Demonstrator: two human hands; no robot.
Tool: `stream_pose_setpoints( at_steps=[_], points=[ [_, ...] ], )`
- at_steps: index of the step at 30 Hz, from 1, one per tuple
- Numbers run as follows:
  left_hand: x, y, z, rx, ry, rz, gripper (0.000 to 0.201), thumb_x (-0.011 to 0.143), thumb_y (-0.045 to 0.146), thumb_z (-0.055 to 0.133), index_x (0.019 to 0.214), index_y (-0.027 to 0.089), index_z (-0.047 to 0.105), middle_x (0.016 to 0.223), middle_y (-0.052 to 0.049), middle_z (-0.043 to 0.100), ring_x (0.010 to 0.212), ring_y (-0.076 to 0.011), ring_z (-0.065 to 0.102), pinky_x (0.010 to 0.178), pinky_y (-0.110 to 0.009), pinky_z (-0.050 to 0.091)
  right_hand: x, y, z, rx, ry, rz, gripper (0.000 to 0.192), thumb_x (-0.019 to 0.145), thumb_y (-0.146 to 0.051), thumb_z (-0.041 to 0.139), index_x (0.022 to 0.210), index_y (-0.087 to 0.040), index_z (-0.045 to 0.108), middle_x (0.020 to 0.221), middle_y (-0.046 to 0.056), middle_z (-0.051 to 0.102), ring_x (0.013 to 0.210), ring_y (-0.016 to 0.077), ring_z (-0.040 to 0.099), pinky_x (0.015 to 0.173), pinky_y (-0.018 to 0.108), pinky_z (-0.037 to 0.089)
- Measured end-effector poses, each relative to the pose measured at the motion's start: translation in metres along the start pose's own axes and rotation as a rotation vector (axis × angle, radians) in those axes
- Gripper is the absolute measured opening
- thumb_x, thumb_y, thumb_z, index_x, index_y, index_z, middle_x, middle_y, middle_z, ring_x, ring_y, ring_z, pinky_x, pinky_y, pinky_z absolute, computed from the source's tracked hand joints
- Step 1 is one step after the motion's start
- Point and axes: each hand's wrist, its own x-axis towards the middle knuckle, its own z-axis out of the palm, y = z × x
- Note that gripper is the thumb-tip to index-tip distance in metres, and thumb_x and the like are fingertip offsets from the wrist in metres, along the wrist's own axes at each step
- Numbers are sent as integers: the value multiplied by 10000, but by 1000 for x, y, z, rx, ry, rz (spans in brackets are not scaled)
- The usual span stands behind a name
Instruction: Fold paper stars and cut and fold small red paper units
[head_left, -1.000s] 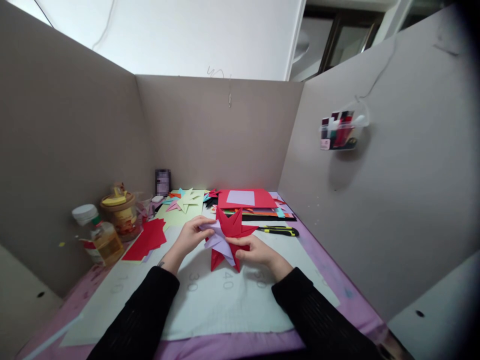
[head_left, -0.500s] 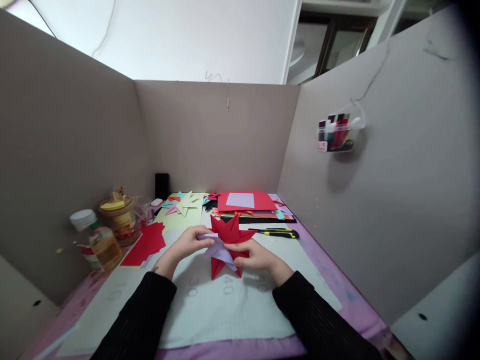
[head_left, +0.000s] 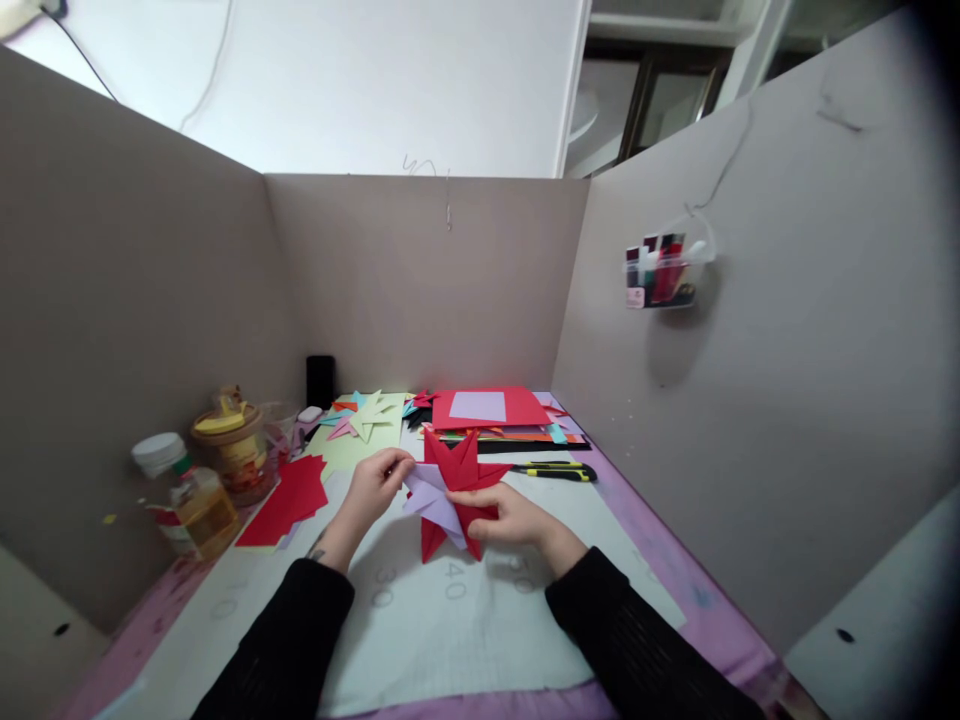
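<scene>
Above the cutting mat (head_left: 420, 640), the left hand (head_left: 369, 492) pinches a lilac point at the upper left of a red-and-lilac paper star (head_left: 454, 490), held upright between both hands; the right hand (head_left: 510, 518) grips its lower right edge.

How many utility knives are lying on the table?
1: the utility knife lies right of the red and lilac paper star, before the paper stack. Papers may hide others.

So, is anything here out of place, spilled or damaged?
Nothing stands out. Both hands, left and right, hold the paper star over the mat. The knife lies flat beside the paper stack, and the bottle stands upright with no spill visible.
</scene>
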Motion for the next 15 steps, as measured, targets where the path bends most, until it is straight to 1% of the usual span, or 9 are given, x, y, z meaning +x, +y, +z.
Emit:
stream_pose_setpoints(
  at_steps=[4,7,10,12,15],
  points=[
    [1,2,4,160,-3,32,293,888,350,428,659,201,531,594,11,519,567,-146,479,561,-253,356,1,1,0,2,-29,1,521,779,-294,653,1283,-244,533,1299,64,572,1186,247,541,1026,436,396],
    [0,4,8,197,-31,20,302,899,353,401,653,205,495,580,22,486,545,-143,446,550,-254,325,1,0,0,14,-33,18,520,776,-292,658,1279,-235,539,1295,69,576,1185,251,542,1024,434,399],
    [-2,5,11,148,-82,13,283,877,374,448,668,199,520,582,28,508,548,-134,451,550,-242,325,1,0,1,21,-30,37,510,778,-290,661,1273,-238,547,1281,67,587,1180,255,547,1026,431,397],
    [-2,5,13,103,-84,-9,318,855,402,484,621,190,524,564,29,509,548,-128,453,548,-236,325,1,0,1,29,-29,36,506,780,-307,665,1268,-239,553,1272,69,595,1176,259,550,1028,430,394],
    [-1,5,16,-3,-63,-109,372,816,447,532,558,178,531,520,29,495,529,-125,447,527,-233,324,1,1,0,54,-37,19,508,779,-355,672,1257,-217,567,1245,84,614,1171,268,552,1029,434,389]
  ],
)
